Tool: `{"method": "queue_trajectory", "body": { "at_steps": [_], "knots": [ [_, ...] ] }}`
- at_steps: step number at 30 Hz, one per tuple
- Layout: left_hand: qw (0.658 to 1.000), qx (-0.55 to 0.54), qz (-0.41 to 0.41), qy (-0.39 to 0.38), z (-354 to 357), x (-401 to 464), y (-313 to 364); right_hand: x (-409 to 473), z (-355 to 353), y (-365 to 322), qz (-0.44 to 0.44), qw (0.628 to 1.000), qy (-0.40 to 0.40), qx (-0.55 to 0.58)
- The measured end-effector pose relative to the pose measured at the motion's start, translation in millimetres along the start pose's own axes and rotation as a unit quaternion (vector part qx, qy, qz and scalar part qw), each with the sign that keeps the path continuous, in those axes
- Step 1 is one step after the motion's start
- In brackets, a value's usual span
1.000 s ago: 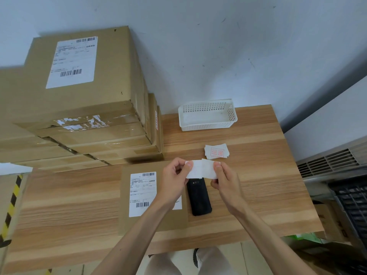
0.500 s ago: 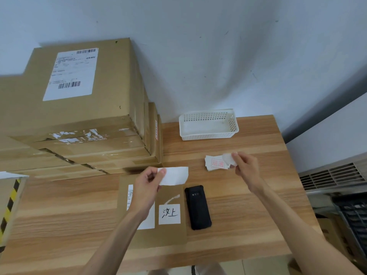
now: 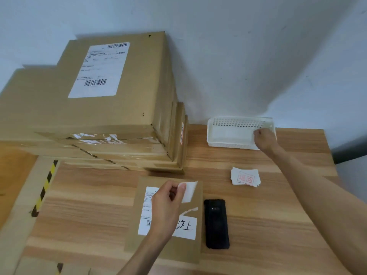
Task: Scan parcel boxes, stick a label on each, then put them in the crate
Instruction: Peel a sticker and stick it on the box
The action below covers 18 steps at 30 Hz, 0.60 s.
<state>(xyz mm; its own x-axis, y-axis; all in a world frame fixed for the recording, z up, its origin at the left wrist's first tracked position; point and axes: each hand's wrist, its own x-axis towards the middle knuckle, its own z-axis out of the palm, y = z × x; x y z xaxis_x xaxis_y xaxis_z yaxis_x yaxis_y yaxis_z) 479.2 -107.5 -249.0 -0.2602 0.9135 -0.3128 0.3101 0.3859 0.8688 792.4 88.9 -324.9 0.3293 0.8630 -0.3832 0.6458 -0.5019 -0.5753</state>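
Pinching, left grip: my left hand (image 3: 165, 207) has thumb and fingers clenched round a white label (image 3: 189, 190), one corner of it curling up free above the parcel.
Right grip: my right hand (image 3: 263, 138) is stretched to the far right of the worktop (image 3: 278, 225), over the near right corner of the white basket (image 3: 238, 132); the fingers are curled, but I cannot tell whether they are grasping anything.
Parcel box: a flat brown parcel box (image 3: 168, 251) lies at the near edge of the worktop, about the middle, under my left hand. It carries a printed shipping label (image 3: 146, 213) with a barcode, partly hidden by my wrist, and just to the right of that a white sticker (image 3: 186, 227) with black handwritten characters.
Scanner: a black handheld scanner (image 3: 216, 224) lies flat just beside the parcel's right edge.
Label stack: a small stack of labels (image 3: 245, 178) stamped in red lies between the scanner and the basket, apart from both.
Basket: it stands at the far edge against the wall (image 3: 238, 56).
Carton pile: a pile of large cartons (image 3: 99, 120) fills the far left corner; the top one bears a barcode label facing up.
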Motion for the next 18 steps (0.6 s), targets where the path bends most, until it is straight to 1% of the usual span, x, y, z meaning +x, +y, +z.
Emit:
{"method": "queue_trajectory", "body": {
  "at_steps": [3, 4, 5, 8, 9, 11, 13, 15, 18],
  "knots": [
    [1.000, 0.003, -0.008, 0.013, 0, 0, -6, 19, 9, -1, 0.008, 0.999, -0.046, 0.012],
    [1.000, 0.007, -0.011, 0.016, -1, -1, -8, 21, 12, 0, 0.004, 0.999, -0.050, 0.003],
    [1.000, 0.010, -0.012, 0.017, -1, -1, -9, 22, 15, 1, 0.000, 0.999, -0.033, -0.002],
    [1.000, 0.018, -0.009, 0.020, -1, -1, -11, 25, 15, 7, 0.007, 0.998, 0.061, -0.004],
    [1.000, 0.018, -0.008, 0.021, -1, -2, -12, 26, 16, 8, 0.013, 0.997, 0.073, -0.002],
    [0.999, 0.022, -0.009, 0.027, -1, -2, -12, 25, 15, 8, 0.032, 0.997, 0.068, 0.013],
    [0.999, 0.026, -0.009, 0.040, 2, -2, -14, 16, 14, 3, 0.033, 0.997, 0.062, 0.032],
    [0.998, 0.029, -0.001, 0.056, 5, -2, -15, -11, 17, -7, -0.007, 0.999, 0.033, 0.041],
    [0.996, 0.058, 0.030, 0.065, 10, -5, -17, -96, 27, -26, -0.058, 0.992, -0.066, 0.095]
  ]
}}
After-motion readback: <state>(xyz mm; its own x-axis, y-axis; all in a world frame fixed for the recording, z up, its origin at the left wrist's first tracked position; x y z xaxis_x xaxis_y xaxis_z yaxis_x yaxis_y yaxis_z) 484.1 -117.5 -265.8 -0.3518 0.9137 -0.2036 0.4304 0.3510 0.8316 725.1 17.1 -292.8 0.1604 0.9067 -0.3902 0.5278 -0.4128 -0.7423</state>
